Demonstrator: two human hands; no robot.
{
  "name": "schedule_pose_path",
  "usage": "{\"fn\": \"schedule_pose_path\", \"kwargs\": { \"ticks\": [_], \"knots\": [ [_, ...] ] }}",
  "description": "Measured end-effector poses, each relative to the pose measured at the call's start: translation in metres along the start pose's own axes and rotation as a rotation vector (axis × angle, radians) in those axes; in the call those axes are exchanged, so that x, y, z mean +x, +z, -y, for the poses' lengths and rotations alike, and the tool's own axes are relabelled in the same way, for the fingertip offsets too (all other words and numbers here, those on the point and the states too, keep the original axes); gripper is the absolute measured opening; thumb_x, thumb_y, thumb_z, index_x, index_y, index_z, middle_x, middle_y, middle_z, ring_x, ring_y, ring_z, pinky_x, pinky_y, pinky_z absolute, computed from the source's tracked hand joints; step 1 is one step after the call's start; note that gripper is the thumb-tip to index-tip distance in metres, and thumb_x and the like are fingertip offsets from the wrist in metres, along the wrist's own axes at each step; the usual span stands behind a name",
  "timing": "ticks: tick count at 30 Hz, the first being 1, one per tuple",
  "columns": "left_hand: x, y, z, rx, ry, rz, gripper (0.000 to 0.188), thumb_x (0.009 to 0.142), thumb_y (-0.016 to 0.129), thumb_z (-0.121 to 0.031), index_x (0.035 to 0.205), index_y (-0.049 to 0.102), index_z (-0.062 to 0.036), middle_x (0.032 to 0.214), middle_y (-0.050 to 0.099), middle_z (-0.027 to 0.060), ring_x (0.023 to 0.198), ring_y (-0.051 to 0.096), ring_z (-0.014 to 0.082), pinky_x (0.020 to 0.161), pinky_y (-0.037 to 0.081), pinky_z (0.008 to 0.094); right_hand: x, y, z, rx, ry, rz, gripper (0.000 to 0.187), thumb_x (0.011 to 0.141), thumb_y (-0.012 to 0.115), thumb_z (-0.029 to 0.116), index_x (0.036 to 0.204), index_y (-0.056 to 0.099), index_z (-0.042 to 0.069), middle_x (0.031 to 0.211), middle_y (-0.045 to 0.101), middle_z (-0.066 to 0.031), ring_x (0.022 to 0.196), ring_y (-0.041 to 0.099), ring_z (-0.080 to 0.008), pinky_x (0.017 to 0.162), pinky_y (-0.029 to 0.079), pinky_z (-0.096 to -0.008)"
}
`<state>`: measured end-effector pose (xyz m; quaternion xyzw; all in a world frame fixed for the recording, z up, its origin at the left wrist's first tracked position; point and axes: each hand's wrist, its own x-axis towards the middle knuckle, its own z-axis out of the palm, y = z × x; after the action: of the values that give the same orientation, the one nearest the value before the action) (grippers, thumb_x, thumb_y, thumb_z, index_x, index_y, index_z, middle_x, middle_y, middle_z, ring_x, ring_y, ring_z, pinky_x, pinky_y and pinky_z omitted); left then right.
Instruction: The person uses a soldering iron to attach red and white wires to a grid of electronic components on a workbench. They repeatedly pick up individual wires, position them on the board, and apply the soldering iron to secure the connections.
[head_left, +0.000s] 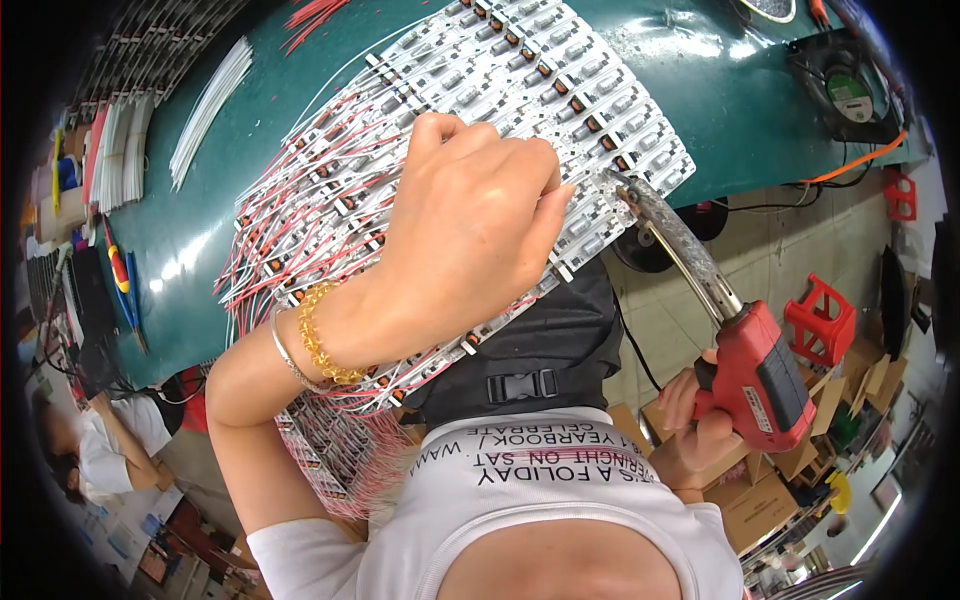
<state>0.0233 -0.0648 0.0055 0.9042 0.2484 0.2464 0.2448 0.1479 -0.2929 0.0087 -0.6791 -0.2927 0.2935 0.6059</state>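
My left hand [470,215], with a yellow beaded bracelet and a silver bangle at its wrist, is closed over a panel of small white circuit boards [575,95]. Its fingertips are pressed together on the panel's surface, and what they pinch is hidden. Red and white wires [300,215] hang off the panel's left side. In my right hand [685,405] is a red and black soldering gun [760,380], gripped by its handle. The gun's metal tip touches or nearly touches the boards, just right of my left fingers.
White wires [212,105] lie bundled on the green table [180,250], near red and blue hand tools [125,280]. A black fan [850,95] stands at the far right. Below are a red stool [820,318] and cardboard boxes [765,510]. A person [125,440] sits at left.
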Motion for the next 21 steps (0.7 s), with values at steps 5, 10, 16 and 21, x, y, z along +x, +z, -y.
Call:
{"fn": "schedule_pose_path", "kwargs": {
  "ticks": [5,10,16,21],
  "knots": [
    [0.000,0.000,-0.001,0.016,0.007,-0.001,0.014,0.072,0.066,-0.006,0.064,0.054,-0.0050,0.056,0.051,0.0034,0.054,0.046,0.0187,0.067,0.034,0.0323,0.005,0.001,0.002,0.045,0.021,0.023,0.077,0.078,0.054,0.056,0.114,0.040,-0.010,0.045,0.040,0.0013,0.035,0.038,-0.0091,0.039,0.036,-0.0232],
    [0.000,-0.002,0.001,0.016,0.043,-0.080,0.012,0.072,0.067,-0.005,0.065,0.057,-0.0047,0.058,0.055,0.0031,0.051,0.048,0.0174,0.070,0.036,0.0314,0.005,-0.008,-0.003,0.086,-0.009,0.040,0.077,0.078,0.054,0.055,0.116,0.039,-0.010,0.045,0.040,0.0013,0.035,0.038,-0.0092,0.040,0.036,-0.0227],
    [0.000,-0.009,-0.013,-0.104,-0.057,-0.004,0.011,0.073,0.067,-0.006,0.066,0.058,-0.0048,0.058,0.055,0.0018,0.053,0.047,0.0170,0.070,0.034,0.0304,0.003,-0.017,0.000,0.079,0.005,0.027,0.081,0.078,0.052,0.058,0.118,0.038,-0.011,0.045,0.040,0.0013,0.034,0.038,-0.0093,0.040,0.036,-0.0223],
    [-0.006,0.007,-0.013,0.000,-0.009,-0.003,0.016,0.074,0.066,-0.007,0.065,0.053,-0.0071,0.058,0.052,0.0010,0.056,0.047,0.0184,0.069,0.033,0.0327,-0.004,-0.013,0.000,0.062,0.005,-0.019,0.081,0.079,0.051,0.059,0.117,0.038,-0.011,0.046,0.041,0.0005,0.035,0.038,-0.0094,0.040,0.036,-0.0226]
  ]
}}
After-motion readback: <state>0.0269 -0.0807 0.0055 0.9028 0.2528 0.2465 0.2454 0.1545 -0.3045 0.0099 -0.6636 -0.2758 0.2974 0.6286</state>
